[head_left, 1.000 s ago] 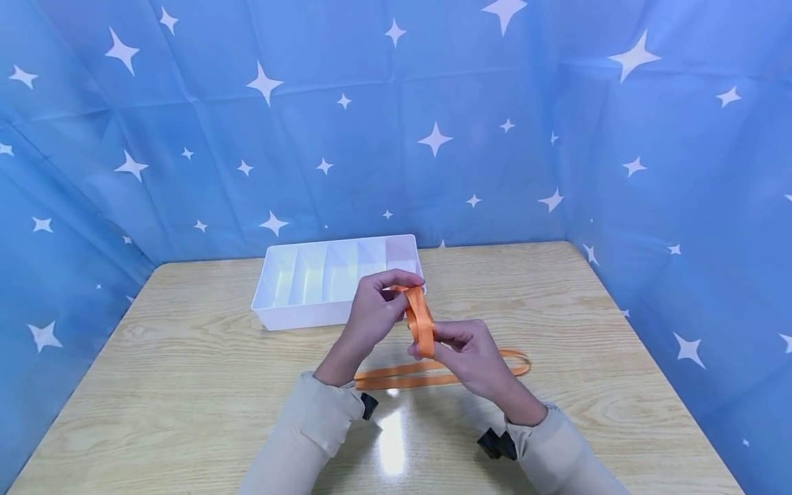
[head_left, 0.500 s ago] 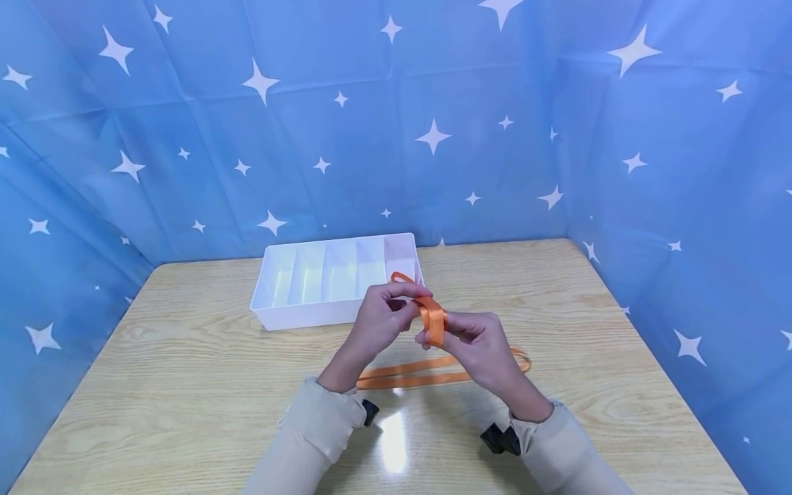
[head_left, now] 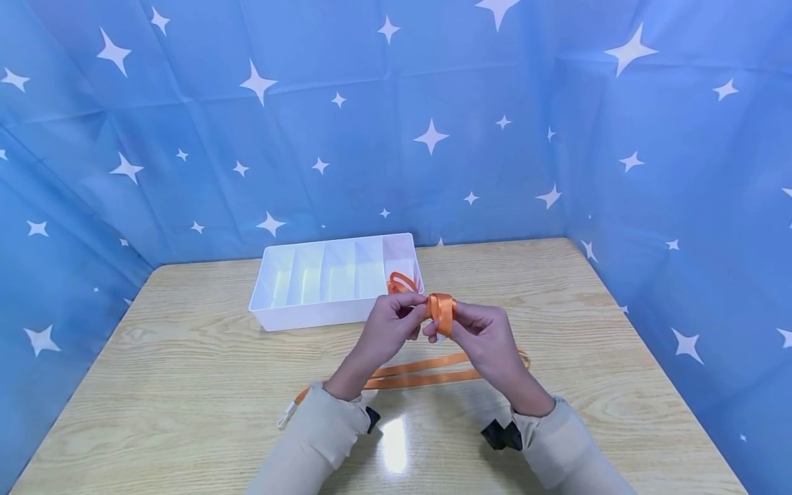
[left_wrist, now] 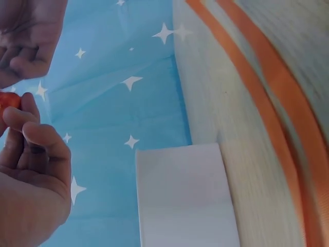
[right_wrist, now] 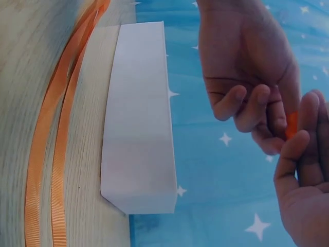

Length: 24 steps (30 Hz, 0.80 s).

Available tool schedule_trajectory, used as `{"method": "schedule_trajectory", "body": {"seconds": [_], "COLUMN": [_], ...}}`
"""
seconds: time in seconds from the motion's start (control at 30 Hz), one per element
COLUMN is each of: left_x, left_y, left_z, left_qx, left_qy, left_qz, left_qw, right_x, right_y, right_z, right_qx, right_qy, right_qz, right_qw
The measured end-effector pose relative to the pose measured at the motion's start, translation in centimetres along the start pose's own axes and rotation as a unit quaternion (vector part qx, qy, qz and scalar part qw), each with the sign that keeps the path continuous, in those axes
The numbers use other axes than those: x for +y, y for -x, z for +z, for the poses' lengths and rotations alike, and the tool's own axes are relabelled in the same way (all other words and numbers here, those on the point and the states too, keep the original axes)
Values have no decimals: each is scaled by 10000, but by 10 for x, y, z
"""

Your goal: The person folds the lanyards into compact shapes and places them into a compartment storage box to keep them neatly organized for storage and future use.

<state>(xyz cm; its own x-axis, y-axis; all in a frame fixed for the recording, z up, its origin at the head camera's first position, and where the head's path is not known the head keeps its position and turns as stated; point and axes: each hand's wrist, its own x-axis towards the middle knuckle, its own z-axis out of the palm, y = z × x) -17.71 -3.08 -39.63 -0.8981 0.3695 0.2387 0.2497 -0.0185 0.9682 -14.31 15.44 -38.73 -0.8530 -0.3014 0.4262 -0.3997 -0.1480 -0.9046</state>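
In the head view my left hand (head_left: 388, 324) pinches a coiled orange lanyard (head_left: 443, 313) at its left side, thumb against fingertips. My right hand (head_left: 485, 340) grips the coil from the right, with a flat band hanging over its fingers. The two hands nearly meet above the table. Both wrist views show only a small orange patch of the held lanyard (left_wrist: 9, 101) between the fingers; the rest is hidden. Under the hands, a second orange lanyard (head_left: 427, 379) lies stretched across the table, its white clip (head_left: 287, 415) by the left sleeve.
Behind the hands stands a white divided box (head_left: 309, 316). Its rightmost compartment holds an orange loop (head_left: 403, 281), partly behind the left hand. The wooden table (head_left: 185, 371) ends at a blue star-printed curtain (head_left: 346, 137).
The hanging orange loop has become a shorter, tighter coil between my hands. Both hands have shifted slightly right. The orange loop in the box and the white clip have come into view.
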Motion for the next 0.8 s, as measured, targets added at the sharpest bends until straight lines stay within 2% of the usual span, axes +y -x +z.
{"method": "schedule_trajectory", "body": {"seconds": [0.13, 0.27, 0.53, 0.67, 0.8], "left_x": [-4, -7, -6, -7, -8], "left_y": [1, 4, 5, 6, 8], "left_z": [8, 15, 16, 18, 20], "left_qx": [109, 332, 649, 636, 523], "left_qy": [-119, -224, -173, -12, -111], "left_qz": [212, 375, 584, 551, 617], "left_qw": [9996, 9985, 9960, 9965, 9967], "right_x": [1, 3, 6, 7, 8], "right_y": [0, -2, -3, -5, -6], "right_z": [-2, -2, -1, 1, 2], "right_qx": [197, 237, 449, 581, 646], "right_qy": [244, 405, 618, 932, 1238], "right_qz": [141, 111, 1, 89, 121], "right_qw": [9994, 9988, 9971, 9939, 9901]}}
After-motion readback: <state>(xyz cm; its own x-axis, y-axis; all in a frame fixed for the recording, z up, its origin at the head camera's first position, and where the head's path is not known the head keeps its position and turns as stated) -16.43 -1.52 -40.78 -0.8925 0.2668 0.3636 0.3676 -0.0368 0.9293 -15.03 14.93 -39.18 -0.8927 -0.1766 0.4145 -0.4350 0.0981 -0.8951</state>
